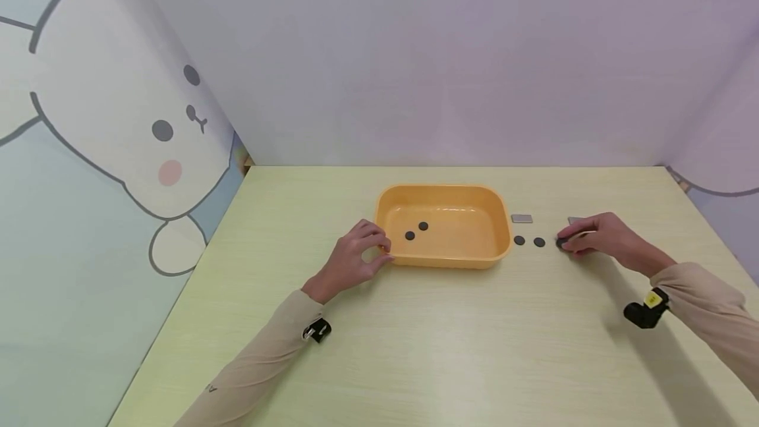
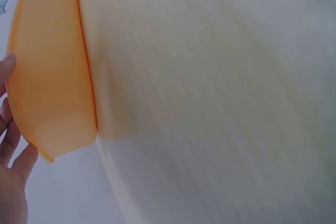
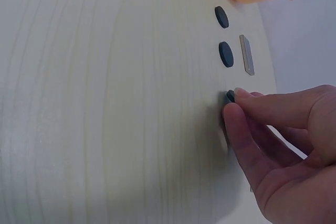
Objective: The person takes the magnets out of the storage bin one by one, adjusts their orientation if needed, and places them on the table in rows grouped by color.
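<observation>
From my end I've got the right hand (image 1: 607, 237) pinching a dark disc (image 1: 560, 242) off to the right of the orange tray (image 1: 462, 236), left hand (image 1: 354, 254) gripping the tray's near-left rim. Two loose discs (image 1: 519, 240) sit right of the tray, two more discs (image 1: 423, 226) inside, grey strip (image 1: 522, 219) just beside it.

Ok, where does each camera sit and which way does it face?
Head: on the head, facing forward and down at the table; left hand, right hand and both sleeves show.
Left wrist: worn there, facing the orange tray from outside; left hand partly shows.
Right wrist: worn there, facing black discs; right hand shows.
Head and right wrist share the pinched disc.
</observation>
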Demonstrator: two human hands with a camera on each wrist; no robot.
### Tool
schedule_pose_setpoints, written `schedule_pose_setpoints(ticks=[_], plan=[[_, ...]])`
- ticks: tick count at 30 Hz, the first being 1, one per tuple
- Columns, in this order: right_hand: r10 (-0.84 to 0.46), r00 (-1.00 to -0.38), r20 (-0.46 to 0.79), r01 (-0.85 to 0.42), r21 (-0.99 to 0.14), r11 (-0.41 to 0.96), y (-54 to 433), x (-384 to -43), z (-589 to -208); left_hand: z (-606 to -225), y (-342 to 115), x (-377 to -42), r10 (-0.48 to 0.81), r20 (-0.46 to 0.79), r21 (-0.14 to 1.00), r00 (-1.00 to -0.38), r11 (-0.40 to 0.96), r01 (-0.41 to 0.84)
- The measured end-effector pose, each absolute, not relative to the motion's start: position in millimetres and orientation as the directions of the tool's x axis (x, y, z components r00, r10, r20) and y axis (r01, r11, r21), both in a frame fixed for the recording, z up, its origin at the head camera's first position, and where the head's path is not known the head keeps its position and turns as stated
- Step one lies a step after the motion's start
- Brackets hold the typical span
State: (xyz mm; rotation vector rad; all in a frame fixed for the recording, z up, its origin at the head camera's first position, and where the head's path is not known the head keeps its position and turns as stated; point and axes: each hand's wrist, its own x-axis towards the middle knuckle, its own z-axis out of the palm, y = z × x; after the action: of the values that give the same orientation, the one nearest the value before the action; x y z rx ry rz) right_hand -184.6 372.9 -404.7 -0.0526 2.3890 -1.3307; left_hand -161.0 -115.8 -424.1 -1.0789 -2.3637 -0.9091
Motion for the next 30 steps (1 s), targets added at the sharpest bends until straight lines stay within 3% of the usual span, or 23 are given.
schedule_pose_setpoints(ticks=[15, 30], plan=[[-0.241, -0.944, -0.226, 0.0, -0.728, 0.685, 365, -181, -409, -424, -115, -160, 0.525, 0.586, 0.396, -0.618, 0.48, 0.783], [-0.26, -0.946, -0.193, -0.072, -0.658, 0.75, 361, -188, -409, -423, -111, -163, 0.523, 0.577, 0.404, -0.627, 0.485, 0.776]])
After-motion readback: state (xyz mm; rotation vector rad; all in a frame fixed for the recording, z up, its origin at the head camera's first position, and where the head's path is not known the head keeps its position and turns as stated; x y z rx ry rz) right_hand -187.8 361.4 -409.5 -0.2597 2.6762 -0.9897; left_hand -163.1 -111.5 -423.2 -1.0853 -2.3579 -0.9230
